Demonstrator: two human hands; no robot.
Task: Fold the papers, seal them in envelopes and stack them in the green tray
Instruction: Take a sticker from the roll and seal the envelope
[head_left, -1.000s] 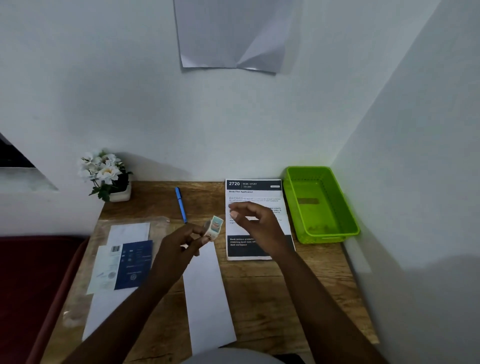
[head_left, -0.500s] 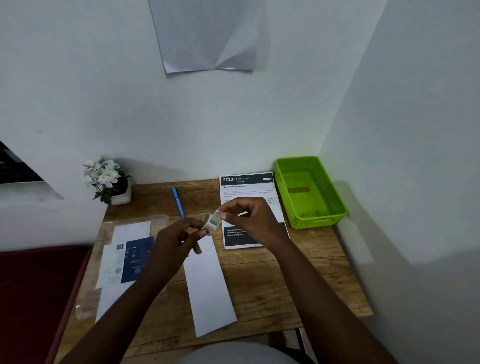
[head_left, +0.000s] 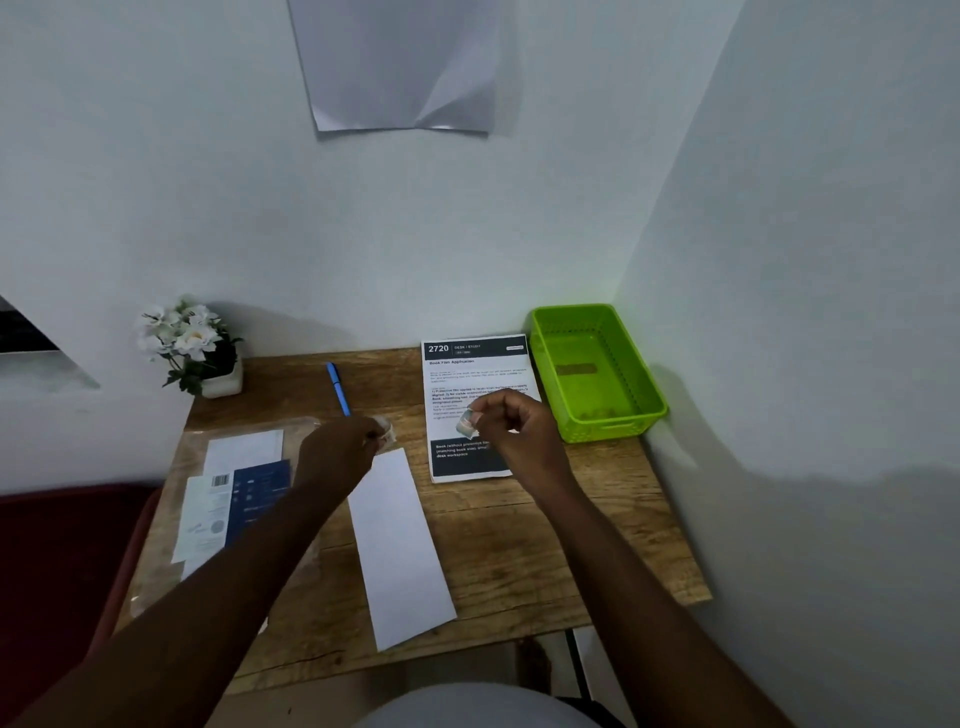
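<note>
Head view: "2720" and "Book Film Application" are read on printed sheet (head_left: 478, 364), partly hidden by R hand (head_left: 511, 428), which pinches a small sticker (head_left: 467, 422). L hand (head_left: 340, 449) is curled on a small pale roll (head_left: 387, 434). Folded paper (head_left: 400, 545) lies centre on desk (head_left: 597, 545); green tray (head_left: 631, 415) at far right, blue pen (head_left: 337, 387) and flower pot (head_left: 195, 345) behind.

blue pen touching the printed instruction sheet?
Apart. The head view shows bare wooden desk between the blue pen and the left edge of the printed instruction sheet.
</note>
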